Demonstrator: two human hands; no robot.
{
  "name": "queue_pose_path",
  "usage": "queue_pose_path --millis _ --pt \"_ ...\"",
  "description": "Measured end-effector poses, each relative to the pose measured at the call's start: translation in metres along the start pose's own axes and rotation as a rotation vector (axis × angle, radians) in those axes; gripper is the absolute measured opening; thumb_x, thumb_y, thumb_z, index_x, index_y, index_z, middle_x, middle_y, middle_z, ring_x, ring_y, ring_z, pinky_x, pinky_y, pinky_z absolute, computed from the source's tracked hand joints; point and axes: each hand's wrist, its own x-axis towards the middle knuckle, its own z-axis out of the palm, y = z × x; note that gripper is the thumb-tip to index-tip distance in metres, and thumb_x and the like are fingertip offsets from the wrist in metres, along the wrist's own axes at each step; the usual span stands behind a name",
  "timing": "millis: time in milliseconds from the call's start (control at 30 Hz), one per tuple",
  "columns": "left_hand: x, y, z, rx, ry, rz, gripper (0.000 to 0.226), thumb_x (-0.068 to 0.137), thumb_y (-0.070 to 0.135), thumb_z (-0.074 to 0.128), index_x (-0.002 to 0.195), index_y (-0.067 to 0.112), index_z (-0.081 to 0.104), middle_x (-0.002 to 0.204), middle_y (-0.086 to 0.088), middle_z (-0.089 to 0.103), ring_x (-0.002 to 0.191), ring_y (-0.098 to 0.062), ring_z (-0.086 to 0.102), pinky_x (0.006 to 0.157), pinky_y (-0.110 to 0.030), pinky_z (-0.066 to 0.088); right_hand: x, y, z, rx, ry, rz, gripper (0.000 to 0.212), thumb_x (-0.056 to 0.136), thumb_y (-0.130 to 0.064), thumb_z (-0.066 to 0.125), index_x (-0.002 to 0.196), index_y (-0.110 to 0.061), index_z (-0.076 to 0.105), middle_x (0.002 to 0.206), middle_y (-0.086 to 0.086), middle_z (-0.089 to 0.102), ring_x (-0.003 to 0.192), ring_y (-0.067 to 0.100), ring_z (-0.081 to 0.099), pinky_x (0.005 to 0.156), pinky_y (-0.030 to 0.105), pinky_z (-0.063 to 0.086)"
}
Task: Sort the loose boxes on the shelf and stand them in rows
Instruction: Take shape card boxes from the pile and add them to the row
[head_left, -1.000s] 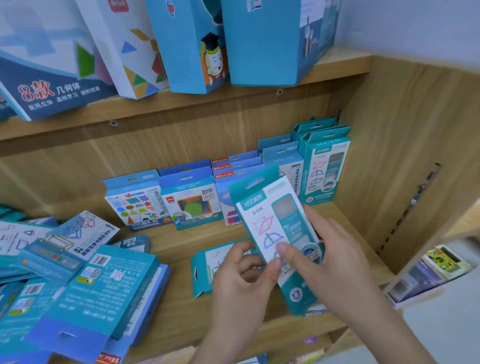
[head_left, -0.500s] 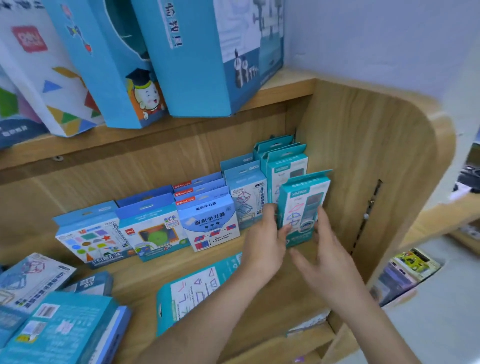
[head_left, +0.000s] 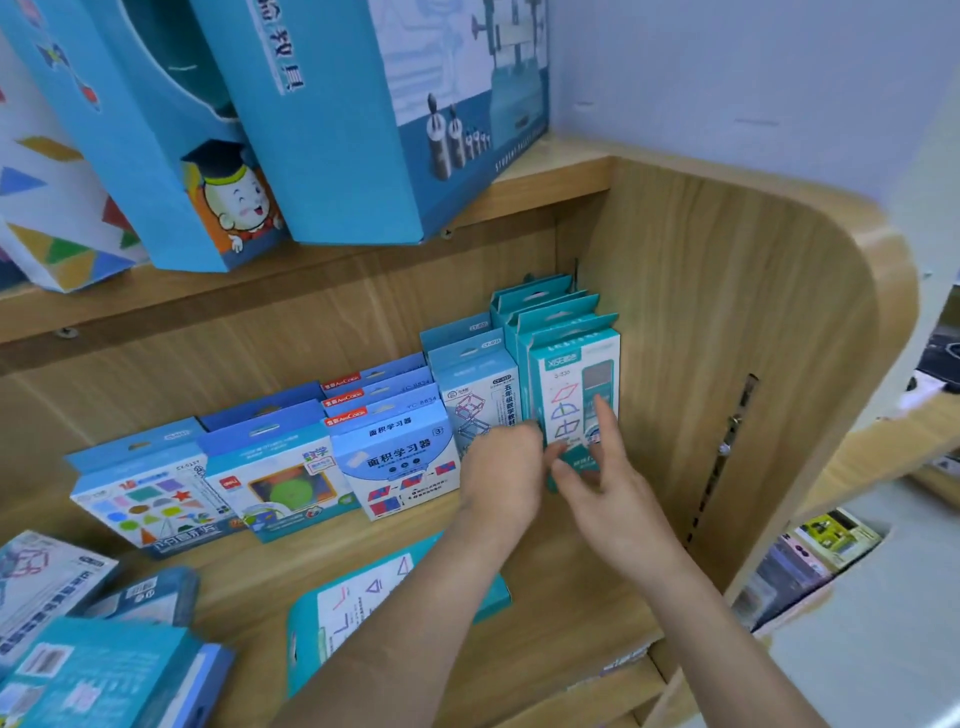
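Four teal boxes (head_left: 543, 306) stand in a row in the back right corner of the shelf (head_left: 571, 629), front box (head_left: 569, 384) upright. Right hand (head_left: 618, 499): fingers straight and apart, index tip on its face. Left hand (head_left: 501, 473) is curled at its left edge, grip can't tell. Next rows: two pale blue boxes (head_left: 475, 384), three red-label boxes (head_left: 395, 457). One flat box (head_left: 358, 603) lies near the front edge.

The wooden shelf (head_left: 571, 618) carries rows standing along its back: blue boxes (head_left: 389, 457) from nine to twelve o'clock, teal boxes (head_left: 566, 358) at one. A flat teal box (head_left: 358, 603) lies at six, and loose boxes (head_left: 93, 665) are piled at eight.
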Motion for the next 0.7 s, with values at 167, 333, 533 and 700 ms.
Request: queue_pose_path --millis 167,333,533,700 --pt "0.008 -0.002 -0.002 0.204 -0.053 0.057 0.016 0.09 0.006 0.05 0.104 0.007 0.058 0.103 -0.017 0.067 0.095 -0.039 0.064 0.074 -0.04 0.051 0.016 -0.004 0.006 0.01 0.029 0.001 0.076 0.096 -0.025 0.05 0.15 -0.033 -0.003 0.129 -0.011 0.053 0.113 0.01 0.054 0.084 0.021 0.038" --pt "0.01 -0.002 0.0 0.243 -0.069 0.08 0.016 0.091 0.004 0.051 0.105 0.005 0.058 0.105 -0.017 0.067 0.096 -0.038 0.063 0.077 -0.041 0.051 0.021 0.002 0.012 0.067 0.047 -0.015 0.075 0.095 -0.024 0.052 0.148 -0.035 0.001 0.121 -0.015 0.052 0.1 0.003 0.05 0.085 0.025 0.041" --pt "0.002 -0.009 -0.007 0.142 -0.087 0.067 0.014 0.092 0.014 0.053 0.099 0.007 0.063 0.099 -0.018 0.067 0.093 -0.038 0.063 0.074 -0.04 0.05 0.016 0.006 0.007 0.1 0.092 -0.007 0.07 0.093 -0.019 0.055 0.146 -0.038 0.013 0.124 -0.015 0.051 0.106 0.005 0.052 0.092 0.029 0.043" --pt "-0.054 -0.039 -0.031 -0.182 -0.021 -0.005 0.019 0.09 0.028 0.058 0.105 0.024 0.069 0.097 0.0 0.073 0.093 -0.021 0.066 0.081 -0.034 0.052 0.0 0.003 -0.001 0.063 0.116 -0.034 0.066 0.092 -0.02 0.058 0.142 -0.041 0.021 0.129 -0.007 0.052 0.102 0.008 0.058 0.093 0.037 0.047"
